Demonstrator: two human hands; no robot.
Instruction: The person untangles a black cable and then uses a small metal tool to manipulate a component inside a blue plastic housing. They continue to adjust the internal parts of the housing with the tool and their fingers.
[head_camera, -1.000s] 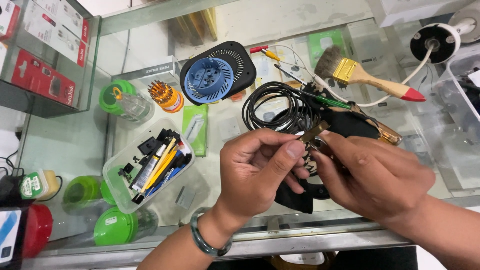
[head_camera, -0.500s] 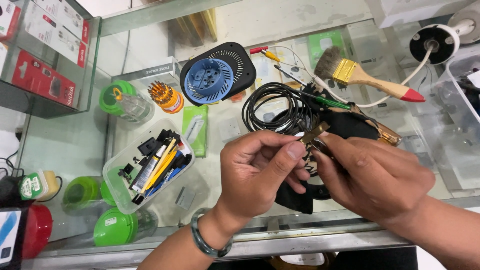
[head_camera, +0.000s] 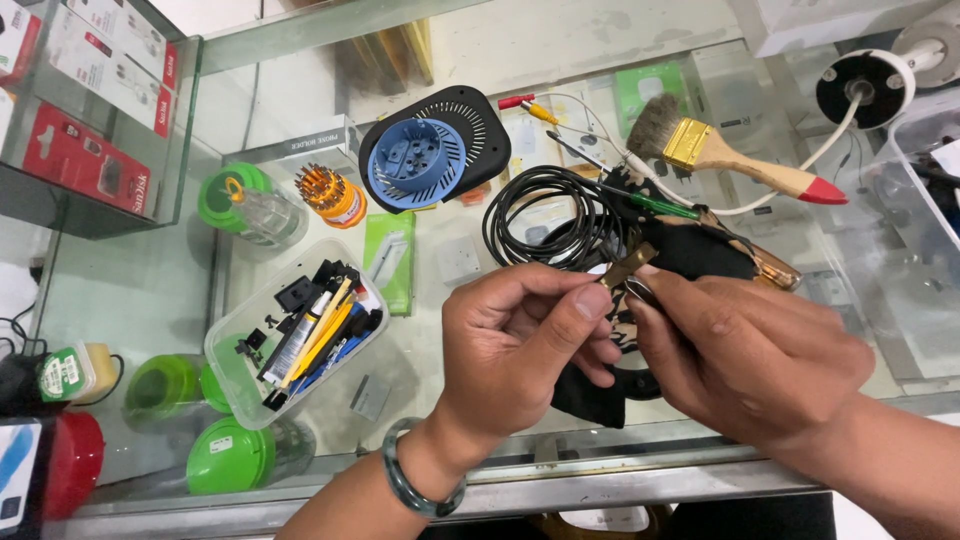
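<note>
Head view: almost nothing has changed over the last second, both hands stay together at centre frame over the glass counter (head_camera: 450, 200), so the fiddling goes on with no release. Left hand (head_camera: 520, 340) is narrowly pinched, thumb and forefinger closed on a small brass-coloured strip (head_camera: 628, 268). Right hand (head_camera: 750, 360) is curled around a small dark part touching that strip; its exact grip is mostly hidden. Black object (head_camera: 600, 395) sits under both hands. Just above them lies a coiled black cable (head_camera: 540, 215), with a paintbrush (head_camera: 720, 150) upper right. Blue and black fan housing (head_camera: 430, 150) sits upper centre. Clear tub of tools (head_camera: 300, 335) is at left, green lids (head_camera: 230, 455) lower left.
</note>
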